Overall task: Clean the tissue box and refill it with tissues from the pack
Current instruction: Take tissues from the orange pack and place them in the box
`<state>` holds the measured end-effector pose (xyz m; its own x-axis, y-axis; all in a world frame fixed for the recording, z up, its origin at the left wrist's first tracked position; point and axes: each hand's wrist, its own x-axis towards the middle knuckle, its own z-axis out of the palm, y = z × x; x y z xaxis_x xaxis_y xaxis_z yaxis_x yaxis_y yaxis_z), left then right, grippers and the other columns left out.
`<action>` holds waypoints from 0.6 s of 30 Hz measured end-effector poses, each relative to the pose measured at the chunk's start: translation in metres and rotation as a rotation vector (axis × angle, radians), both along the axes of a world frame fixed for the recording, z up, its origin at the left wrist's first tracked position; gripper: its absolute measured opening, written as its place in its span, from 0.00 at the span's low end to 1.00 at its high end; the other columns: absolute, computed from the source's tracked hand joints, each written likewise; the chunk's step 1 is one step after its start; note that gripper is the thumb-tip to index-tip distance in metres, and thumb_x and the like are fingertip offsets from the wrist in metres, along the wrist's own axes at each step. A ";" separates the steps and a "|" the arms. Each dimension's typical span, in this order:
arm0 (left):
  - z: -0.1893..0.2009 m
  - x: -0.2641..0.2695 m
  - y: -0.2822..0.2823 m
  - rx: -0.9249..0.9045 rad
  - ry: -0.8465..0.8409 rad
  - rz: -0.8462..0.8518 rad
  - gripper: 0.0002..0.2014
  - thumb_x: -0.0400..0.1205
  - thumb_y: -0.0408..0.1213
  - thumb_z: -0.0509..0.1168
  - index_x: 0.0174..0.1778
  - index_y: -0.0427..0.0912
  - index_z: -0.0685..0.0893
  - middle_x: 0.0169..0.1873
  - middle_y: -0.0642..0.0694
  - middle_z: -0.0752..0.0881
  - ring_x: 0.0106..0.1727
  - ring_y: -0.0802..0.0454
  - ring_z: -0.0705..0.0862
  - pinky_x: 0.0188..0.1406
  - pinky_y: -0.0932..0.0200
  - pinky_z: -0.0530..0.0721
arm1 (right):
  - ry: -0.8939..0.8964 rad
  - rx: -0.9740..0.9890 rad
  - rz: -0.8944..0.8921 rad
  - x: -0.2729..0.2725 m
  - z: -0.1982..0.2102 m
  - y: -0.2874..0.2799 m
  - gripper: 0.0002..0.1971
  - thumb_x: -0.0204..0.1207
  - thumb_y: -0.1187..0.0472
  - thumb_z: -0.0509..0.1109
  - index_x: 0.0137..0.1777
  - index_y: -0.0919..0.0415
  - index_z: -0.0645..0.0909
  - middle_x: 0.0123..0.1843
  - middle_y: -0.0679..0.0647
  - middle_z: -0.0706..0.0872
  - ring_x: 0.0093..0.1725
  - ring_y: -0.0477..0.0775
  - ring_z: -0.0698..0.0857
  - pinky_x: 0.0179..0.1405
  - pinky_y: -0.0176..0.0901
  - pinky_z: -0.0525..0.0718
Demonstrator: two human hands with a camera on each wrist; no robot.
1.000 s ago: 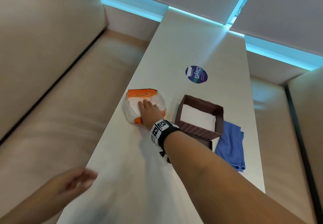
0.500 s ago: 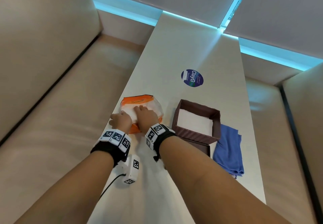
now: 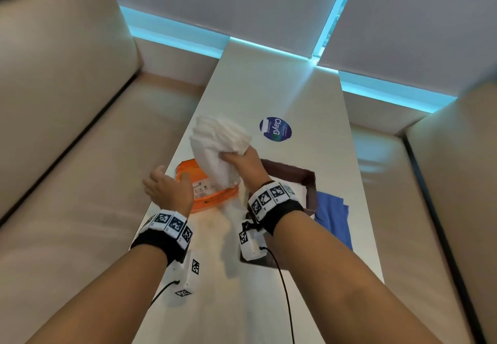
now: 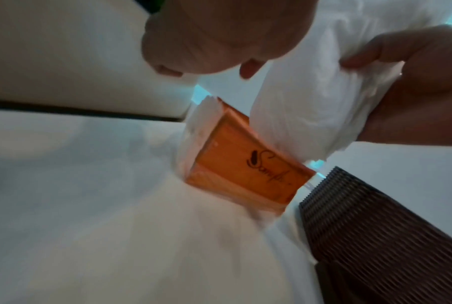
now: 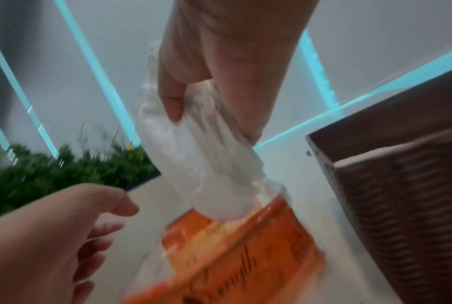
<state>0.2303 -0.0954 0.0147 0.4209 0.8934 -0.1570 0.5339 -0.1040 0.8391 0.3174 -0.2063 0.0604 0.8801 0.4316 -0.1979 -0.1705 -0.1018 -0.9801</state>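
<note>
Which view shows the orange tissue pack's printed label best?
Left wrist: the tissue pack faces the camera with its dark script logo sharp. The head view shows the pack partly hidden behind the left hand and the tissues gripped by the right hand. The right wrist view shows it motion-blurred.

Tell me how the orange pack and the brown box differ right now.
The orange pack is soft, crinkly plastic; the brown box is stiff, with ribbed walls. The pack has a wad of tissues being pulled from it by the right hand; the box sits untouched. Both rest on the white table.
</note>
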 end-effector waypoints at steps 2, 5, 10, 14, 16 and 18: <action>0.009 0.002 -0.010 -0.082 -0.296 -0.102 0.26 0.79 0.39 0.64 0.72 0.32 0.70 0.65 0.40 0.70 0.65 0.45 0.69 0.65 0.49 0.71 | 0.130 0.192 -0.033 0.001 0.008 -0.013 0.24 0.70 0.70 0.71 0.67 0.65 0.77 0.61 0.60 0.86 0.62 0.62 0.84 0.66 0.56 0.82; 0.029 0.006 -0.026 -0.706 -0.575 -0.287 0.27 0.81 0.56 0.62 0.67 0.38 0.77 0.61 0.37 0.83 0.61 0.41 0.82 0.60 0.45 0.81 | 0.198 0.411 0.034 -0.003 0.024 -0.032 0.19 0.73 0.76 0.65 0.62 0.62 0.78 0.56 0.56 0.86 0.56 0.55 0.86 0.62 0.51 0.82; 0.042 0.000 -0.055 -1.342 -0.703 -0.502 0.38 0.73 0.67 0.61 0.76 0.48 0.72 0.70 0.40 0.81 0.70 0.41 0.79 0.65 0.43 0.76 | 0.226 0.573 -0.006 -0.024 0.028 -0.057 0.25 0.72 0.73 0.64 0.71 0.66 0.72 0.62 0.60 0.83 0.64 0.61 0.81 0.69 0.57 0.77; 0.036 -0.006 -0.072 -1.458 -0.730 -0.536 0.52 0.56 0.51 0.85 0.76 0.42 0.73 0.69 0.38 0.82 0.70 0.41 0.80 0.70 0.45 0.76 | 0.210 0.582 0.009 -0.043 0.026 -0.083 0.22 0.72 0.74 0.63 0.66 0.61 0.77 0.59 0.56 0.87 0.61 0.56 0.85 0.64 0.52 0.82; 0.030 -0.006 -0.075 -1.448 -0.714 -0.563 0.52 0.51 0.46 0.88 0.73 0.42 0.76 0.63 0.39 0.87 0.62 0.43 0.87 0.61 0.47 0.84 | 0.196 0.502 -0.024 -0.049 0.026 -0.097 0.23 0.70 0.72 0.66 0.65 0.56 0.77 0.60 0.54 0.86 0.60 0.54 0.85 0.63 0.51 0.81; 0.027 -0.007 -0.074 -1.411 -0.696 -0.579 0.53 0.46 0.43 0.89 0.70 0.43 0.78 0.59 0.41 0.89 0.58 0.44 0.89 0.54 0.45 0.88 | 0.197 0.433 -0.074 -0.051 0.025 -0.113 0.27 0.69 0.66 0.71 0.70 0.58 0.74 0.62 0.54 0.84 0.62 0.54 0.83 0.60 0.51 0.82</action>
